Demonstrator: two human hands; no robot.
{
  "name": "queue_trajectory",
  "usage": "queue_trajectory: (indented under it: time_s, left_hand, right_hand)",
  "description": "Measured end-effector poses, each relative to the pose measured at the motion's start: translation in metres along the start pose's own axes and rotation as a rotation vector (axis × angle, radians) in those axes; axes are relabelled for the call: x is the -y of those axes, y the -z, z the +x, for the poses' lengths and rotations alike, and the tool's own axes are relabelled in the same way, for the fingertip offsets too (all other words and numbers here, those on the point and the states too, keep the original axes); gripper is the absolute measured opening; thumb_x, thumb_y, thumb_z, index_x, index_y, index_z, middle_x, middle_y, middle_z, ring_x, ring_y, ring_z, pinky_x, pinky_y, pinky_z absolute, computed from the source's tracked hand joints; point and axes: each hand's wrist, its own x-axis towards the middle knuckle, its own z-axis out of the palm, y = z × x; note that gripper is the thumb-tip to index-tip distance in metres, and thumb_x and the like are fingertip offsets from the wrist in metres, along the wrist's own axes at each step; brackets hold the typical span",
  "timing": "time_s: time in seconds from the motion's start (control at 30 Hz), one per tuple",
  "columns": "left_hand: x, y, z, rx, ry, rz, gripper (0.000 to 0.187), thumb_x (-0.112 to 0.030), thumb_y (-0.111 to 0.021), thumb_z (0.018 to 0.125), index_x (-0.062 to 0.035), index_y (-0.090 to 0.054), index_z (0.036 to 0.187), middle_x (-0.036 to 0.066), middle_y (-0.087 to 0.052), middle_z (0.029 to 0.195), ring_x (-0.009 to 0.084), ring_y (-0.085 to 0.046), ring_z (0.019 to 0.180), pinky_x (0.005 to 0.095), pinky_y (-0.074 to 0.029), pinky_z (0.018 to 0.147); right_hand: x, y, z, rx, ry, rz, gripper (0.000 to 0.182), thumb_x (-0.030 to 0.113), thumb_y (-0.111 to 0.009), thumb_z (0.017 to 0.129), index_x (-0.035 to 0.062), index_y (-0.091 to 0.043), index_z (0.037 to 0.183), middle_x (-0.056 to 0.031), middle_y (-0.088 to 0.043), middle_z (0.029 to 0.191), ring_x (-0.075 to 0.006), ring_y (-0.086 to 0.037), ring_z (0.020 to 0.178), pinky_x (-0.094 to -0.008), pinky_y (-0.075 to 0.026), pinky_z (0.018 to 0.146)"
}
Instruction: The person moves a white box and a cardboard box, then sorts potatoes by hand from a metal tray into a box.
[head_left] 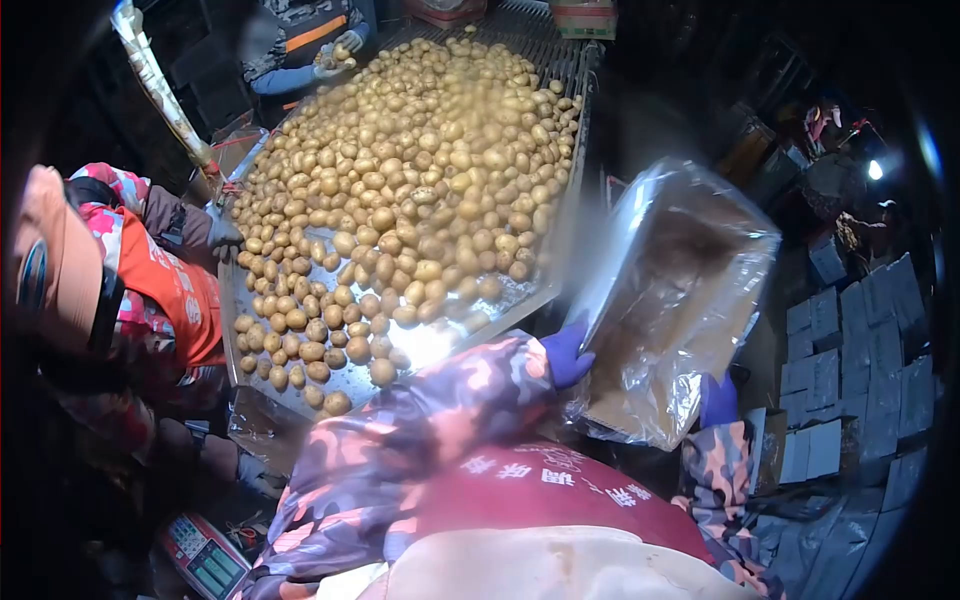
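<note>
A cardboard box (684, 300) lined with clear plastic film tilts beside the potato table, its open side toward me. Inside it I see only the liner and brown cardboard. My left hand (568, 356), in a purple glove, is closed on the box's near left edge. At its near right corner my right hand (717, 400), gloved the same, grips the side, with its fingers partly behind the film. Left of the box, a large heap of potatoes (400, 180) covers most of a metal table (450, 335), whose near rim lies under my left sleeve.
A co-worker in a red apron (170, 290) stands at the table's left side. Another person's gloved hands (336, 58) hold potatoes at the far left. A digital scale (208, 562) sits at lower left. Stacked cartons (850, 350) fill the right side.
</note>
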Motion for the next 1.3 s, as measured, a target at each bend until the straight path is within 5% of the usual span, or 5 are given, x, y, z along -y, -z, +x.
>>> queue_trajectory:
  time_s: [0.13, 0.47, 0.73, 1.03, 1.3]
  left_hand:
    - [0.059, -0.017, -0.003, 0.286, 0.305, -0.332, 0.066, -0.028, -0.061, 0.094, -0.0005, -0.036, 0.148, 0.019, -0.056, 0.137, 0.0269, -0.054, 0.127, 0.0402, -0.044, 0.106]
    - [0.016, 0.116, -0.045, 0.090, 0.694, -0.310, 0.050, -0.024, -0.055, 0.102, -0.0008, -0.044, 0.145, 0.014, -0.059, 0.134, 0.0197, -0.054, 0.124, 0.0354, -0.042, 0.106]
    - [0.009, 0.145, -0.128, -0.338, 0.702, 0.149, 0.050, -0.017, -0.061, 0.096, -0.0036, -0.049, 0.143, 0.021, -0.060, 0.131, 0.0316, -0.060, 0.120, 0.0408, -0.047, 0.103]
    - [0.028, 0.185, -0.169, -0.250, 0.301, 0.607, 0.041, -0.012, -0.068, 0.083, -0.0005, -0.061, 0.122, 0.023, -0.064, 0.114, 0.0427, -0.063, 0.101, 0.0482, -0.053, 0.085]
    - [0.023, 0.207, -0.160, -0.252, 0.251, 0.235, 0.032, -0.011, -0.066, 0.084, 0.0000, -0.063, 0.113, 0.020, -0.063, 0.117, 0.0400, -0.062, 0.105, 0.0490, -0.052, 0.089]
  right_hand:
    - [-0.119, 0.006, 0.128, 0.152, -0.151, -0.554, 0.035, 0.015, -0.059, 0.094, 0.0055, -0.061, 0.128, -0.0084, -0.067, 0.094, -0.0181, -0.063, 0.082, -0.0336, -0.051, 0.075]
    - [-0.140, -0.066, 0.238, 0.235, -0.307, 0.104, 0.028, 0.034, -0.053, 0.100, 0.0079, -0.061, 0.103, -0.0012, -0.047, 0.064, -0.0140, -0.050, 0.055, -0.0308, -0.041, 0.044]
    - [-0.240, -0.076, 0.277, 0.159, -0.114, -0.824, 0.054, 0.034, -0.066, 0.081, 0.0023, -0.058, 0.123, -0.0312, -0.066, 0.111, -0.0509, -0.062, 0.106, -0.0508, -0.051, 0.088]
    - [-0.017, -0.151, 0.169, 0.037, 0.362, -0.781, 0.080, 0.037, -0.068, 0.091, 0.0017, -0.031, 0.152, -0.0273, -0.036, 0.151, -0.0439, -0.037, 0.138, -0.0470, -0.031, 0.116]
    - [0.086, -0.293, 0.054, 0.679, -0.317, -0.508, 0.078, 0.040, -0.064, 0.094, -0.0029, -0.031, 0.150, -0.0317, -0.036, 0.150, -0.0425, -0.036, 0.140, -0.0452, -0.030, 0.117]
